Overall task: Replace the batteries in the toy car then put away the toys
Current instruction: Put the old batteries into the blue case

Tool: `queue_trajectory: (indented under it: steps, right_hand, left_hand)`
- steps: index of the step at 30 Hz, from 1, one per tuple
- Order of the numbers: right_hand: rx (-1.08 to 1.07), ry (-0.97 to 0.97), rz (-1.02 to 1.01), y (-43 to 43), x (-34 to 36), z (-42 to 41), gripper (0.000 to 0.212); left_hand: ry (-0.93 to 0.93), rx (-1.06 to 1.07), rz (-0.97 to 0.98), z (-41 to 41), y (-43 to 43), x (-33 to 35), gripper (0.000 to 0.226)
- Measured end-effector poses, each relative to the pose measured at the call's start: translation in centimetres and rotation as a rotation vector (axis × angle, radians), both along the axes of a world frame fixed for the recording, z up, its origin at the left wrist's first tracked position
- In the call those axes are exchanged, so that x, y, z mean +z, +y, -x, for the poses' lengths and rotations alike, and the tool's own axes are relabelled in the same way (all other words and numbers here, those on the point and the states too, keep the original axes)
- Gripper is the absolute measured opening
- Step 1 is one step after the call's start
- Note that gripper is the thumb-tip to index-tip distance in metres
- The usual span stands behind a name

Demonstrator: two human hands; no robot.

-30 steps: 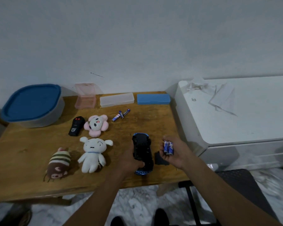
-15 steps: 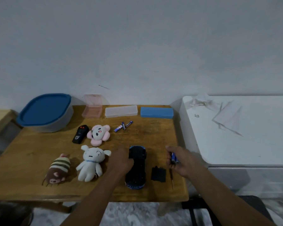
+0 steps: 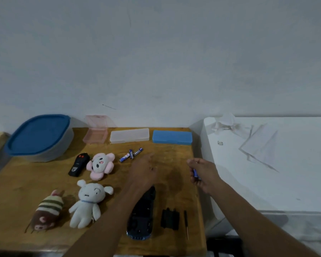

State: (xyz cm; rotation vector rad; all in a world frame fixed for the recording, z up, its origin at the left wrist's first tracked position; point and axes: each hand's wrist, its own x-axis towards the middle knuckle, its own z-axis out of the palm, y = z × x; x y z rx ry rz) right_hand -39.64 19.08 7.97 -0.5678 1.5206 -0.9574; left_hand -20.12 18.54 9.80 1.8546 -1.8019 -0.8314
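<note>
The blue and black toy car (image 3: 142,217) lies upside down near the table's front edge, its black battery cover (image 3: 170,218) and a small screwdriver (image 3: 186,224) beside it on the right. My left hand (image 3: 144,170) hovers past the car, fingers apart, holding nothing, just short of three loose batteries (image 3: 131,154). My right hand (image 3: 202,173) is closed around blue batteries (image 3: 195,173) over the table's right edge. A black remote (image 3: 78,164), a pink plush (image 3: 100,165), a white plush (image 3: 88,202) and a striped plush (image 3: 47,212) lie on the left.
A blue-lidded grey tub (image 3: 39,137) stands at the back left of the wooden table (image 3: 17,182). An open pink case (image 3: 95,131), a clear case (image 3: 129,135) and a blue case (image 3: 172,137) line the back edge. A white appliance (image 3: 267,164) with papers stands to the right.
My left hand has let go of the car and moved forward toward the loose batteries. My right hand has moved farther back and right with its batteries. The view has tilted upward.
</note>
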Motion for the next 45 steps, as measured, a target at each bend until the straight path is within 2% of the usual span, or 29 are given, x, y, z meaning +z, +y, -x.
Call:
queue_trajectory:
  steps: [5, 10, 14, 16, 18, 20, 22, 24, 27, 31, 38, 43, 45]
  right_hand:
    - [-0.025, 0.084, 0.015, -5.0, -1.6, 0.2, 0.014]
    - [-0.048, 0.234, 0.042, -9.1, -3.8, 0.6, 0.032]
    - [-0.086, 0.285, -0.012, -12.6, -6.2, 0.8, 0.055]
    - [-0.12, 0.295, -0.031, -13.7, -7.5, 0.8, 0.06]
    - [-0.138, 0.3, -0.016, -14.2, -8.2, 0.9, 0.056]
    - [-0.127, 0.338, 0.028, -14.6, -8.6, 1.1, 0.042]
    - [-0.119, 0.37, 0.059, -14.7, -8.8, 1.1, 0.023]
    - [-0.141, 0.363, 0.091, -14.7, -9.0, 1.0, 0.015]
    - [-0.166, 0.373, 0.127, -15.0, -9.3, 0.8, 0.022]
    - [-0.174, 0.392, 0.131, -15.4, -9.4, 1.1, 0.015]
    - [-0.148, 0.43, 0.117, -15.9, -10.2, 1.4, 0.005]
    - [-0.138, 0.449, 0.112, -16.0, -10.2, 1.6, 0.022]
    - [-0.125, 0.442, 0.113, -15.9, -10.1, 1.7, 0.02]
  left_hand:
    - [-0.093, -0.099, -0.043, 0.9, -6.4, -1.4, 0.053]
    - [-0.231, -0.272, 0.028, 2.4, -12.2, -3.4, 0.059]
    - [-0.307, -0.413, 0.034, 4.7, -17.2, -5.0, 0.063]
    - [-0.383, -0.51, 0.045, 5.6, -19.1, -5.7, 0.066]
    - [-0.5, -0.591, 0.061, 6.2, -20.6, -6.6, 0.071]
    - [-0.594, -0.654, 0.04, 6.3, -21.6, -7.5, 0.075]
    - [-0.64, -0.71, 0.004, 6.2, -22.1, -8.1, 0.072]
    - [-0.706, -0.752, 0.004, 6.2, -22.3, -8.0, 0.065]
    - [-0.822, -0.789, 0.014, 6.7, -22.5, -7.6, 0.058]
    - [-0.961, -0.836, 0.124, 7.8, -22.1, -8.4, 0.053]
    - [-1.011, -0.847, 0.14, 8.9, -21.5, -8.7, 0.055]
    - [-1.026, -0.88, 0.081, 8.8, -21.7, -7.6, 0.058]
    - [-1.023, -0.921, 0.086, 8.7, -22.0, -6.8, 0.057]
